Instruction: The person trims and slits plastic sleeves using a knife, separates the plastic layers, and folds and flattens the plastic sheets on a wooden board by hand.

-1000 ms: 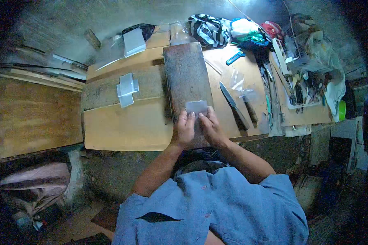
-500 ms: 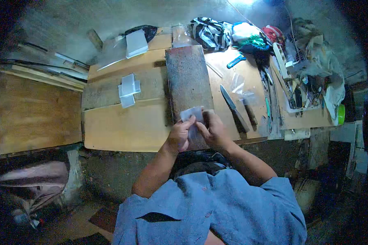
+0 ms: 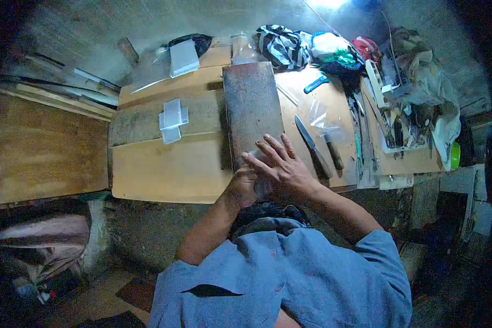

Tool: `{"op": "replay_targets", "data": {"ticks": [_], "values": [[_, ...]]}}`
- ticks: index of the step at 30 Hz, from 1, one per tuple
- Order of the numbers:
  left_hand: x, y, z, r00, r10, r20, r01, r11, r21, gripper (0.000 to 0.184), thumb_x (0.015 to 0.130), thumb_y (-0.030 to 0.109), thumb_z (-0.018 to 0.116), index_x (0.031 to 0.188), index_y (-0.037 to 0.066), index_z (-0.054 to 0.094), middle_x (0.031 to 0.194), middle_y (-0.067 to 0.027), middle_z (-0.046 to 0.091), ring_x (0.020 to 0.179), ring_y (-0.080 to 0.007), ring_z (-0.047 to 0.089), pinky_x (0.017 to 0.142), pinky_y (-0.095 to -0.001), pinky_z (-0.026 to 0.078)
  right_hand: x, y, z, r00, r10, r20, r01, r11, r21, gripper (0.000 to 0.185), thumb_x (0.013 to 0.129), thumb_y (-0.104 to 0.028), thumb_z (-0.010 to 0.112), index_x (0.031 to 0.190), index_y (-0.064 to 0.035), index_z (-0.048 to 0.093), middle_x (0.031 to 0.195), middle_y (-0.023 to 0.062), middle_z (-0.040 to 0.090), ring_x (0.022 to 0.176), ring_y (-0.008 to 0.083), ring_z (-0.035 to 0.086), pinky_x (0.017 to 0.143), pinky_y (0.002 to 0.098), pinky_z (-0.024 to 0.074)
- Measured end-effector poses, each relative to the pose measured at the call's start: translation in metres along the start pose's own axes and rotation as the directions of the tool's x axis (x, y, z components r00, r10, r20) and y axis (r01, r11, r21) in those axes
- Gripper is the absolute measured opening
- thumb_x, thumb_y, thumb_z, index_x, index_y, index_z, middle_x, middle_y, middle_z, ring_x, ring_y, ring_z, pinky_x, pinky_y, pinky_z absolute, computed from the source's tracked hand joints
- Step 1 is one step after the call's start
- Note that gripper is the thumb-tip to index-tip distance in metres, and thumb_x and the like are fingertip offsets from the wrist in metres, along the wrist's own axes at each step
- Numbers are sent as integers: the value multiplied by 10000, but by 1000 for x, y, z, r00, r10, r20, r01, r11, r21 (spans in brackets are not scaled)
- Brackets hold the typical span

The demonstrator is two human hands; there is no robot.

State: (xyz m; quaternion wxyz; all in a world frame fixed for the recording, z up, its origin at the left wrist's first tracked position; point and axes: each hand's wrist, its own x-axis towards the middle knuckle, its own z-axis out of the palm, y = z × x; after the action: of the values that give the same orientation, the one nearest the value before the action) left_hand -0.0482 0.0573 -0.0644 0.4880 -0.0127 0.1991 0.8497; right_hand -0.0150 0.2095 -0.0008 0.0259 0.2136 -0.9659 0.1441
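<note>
At the near end of a worn wooden board [image 3: 251, 101], my right hand [image 3: 287, 169] lies with its fingers spread, palm down, over a translucent plastic sheet [image 3: 263, 190]. My left hand [image 3: 242, 186] is closed on the sheet's left side, its fingertips partly hidden under the right hand. Most of the sheet is covered, so its full shape does not show. A knife [image 3: 310, 141] rests to the right of the board, with a dark-handled tool [image 3: 334, 154] beside it. Left of the board lies a small pile of crossed translucent pieces [image 3: 172, 120].
A stack of white sheets [image 3: 184, 58] sits at the back left. Behind the board are a striped bag [image 3: 281, 46] and a blue cutter [image 3: 316, 83]. Clear plastic scraps [image 3: 318, 113] lie near the knife. A tray of tools [image 3: 402, 146] and a power strip [image 3: 375, 82] stand at right.
My right hand has gone from pinching the plastic sheet to lying spread across it. The left hand keeps its place at the sheet's left side.
</note>
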Motion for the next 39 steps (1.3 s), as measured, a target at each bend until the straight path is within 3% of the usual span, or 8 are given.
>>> {"op": "replay_targets", "data": {"ticks": [7,10,12,13,16,23,28,39], "values": [[-3,1,-9,1000,-16,-8,16,1000,-13,434,905,189,476,1302,30,403,1209,-124,551,1093,-252,561,933,-397,477,-1,-1,-1,1000,1,8,0,1000,-6,942,620,-310,737,1429,-224,263,1353,183,365,1348,364,222,1107,569,36],[-5,11,-10,994,83,70,-89,248,965,368,944,164,420,1280,17,452,1152,-135,577,1078,-242,565,928,-374,470,-2,-4,-12,989,98,-114,-82,987,138,828,717,-279,669,1430,-189,258,1326,195,392,1307,363,292,1095,534,141],[-6,18,15,968,-189,-164,193,981,11,342,945,154,426,1249,9,485,1099,-156,602,1039,-254,587,904,-399,481,-4,-6,-11,919,324,-227,-219,895,388,683,780,-225,646,1381,-136,332,1274,189,439,1215,338,400,1033,469,279],[-2,16,26,993,-37,-109,50,992,118,318,944,135,437,1226,4,500,1112,-152,596,1030,-246,589,896,-405,483,-5,-5,-7,820,513,-256,-294,759,580,579,811,-181,646,1331,-95,408,1231,178,477,1137,313,485,976,415,382],[-6,13,29,946,22,-323,54,973,226,286,951,145,443,1184,3,527,1106,-112,601,1023,-220,589,910,-394,467,-8,7,13,780,586,219,-362,137,922,386,860,-189,627,1190,-25,512,912,82,609,813,139,576,709,269,468],[-1,4,-1,940,36,-339,109,911,399,234,932,116,483,1120,2,561,969,-75,646,924,-161,613,827,-309,496,-16,15,36,762,644,60,-269,231,935,142,873,-124,608,974,-25,587,808,-4,587,714,50,512,613,199,406],[3,1,-8,888,440,-130,-95,453,887,150,940,125,481,973,31,593,887,-11,598,794,-88,519,713,-255,432,-12,7,29,738,662,133,-230,61,971,105,899,-115,555,968,-37,543,822,-15,555,740,51,497,633,209,410],[10,-21,4,786,583,-207,-177,533,827,166,931,117,458,1014,-5,534,942,-94,583,876,-146,532,816,-305,439,-19,-4,78,731,679,67,-294,225,929,138,948,-128,405,1044,-42,455,922,32,499,856,98,454,745,261,412]]}}
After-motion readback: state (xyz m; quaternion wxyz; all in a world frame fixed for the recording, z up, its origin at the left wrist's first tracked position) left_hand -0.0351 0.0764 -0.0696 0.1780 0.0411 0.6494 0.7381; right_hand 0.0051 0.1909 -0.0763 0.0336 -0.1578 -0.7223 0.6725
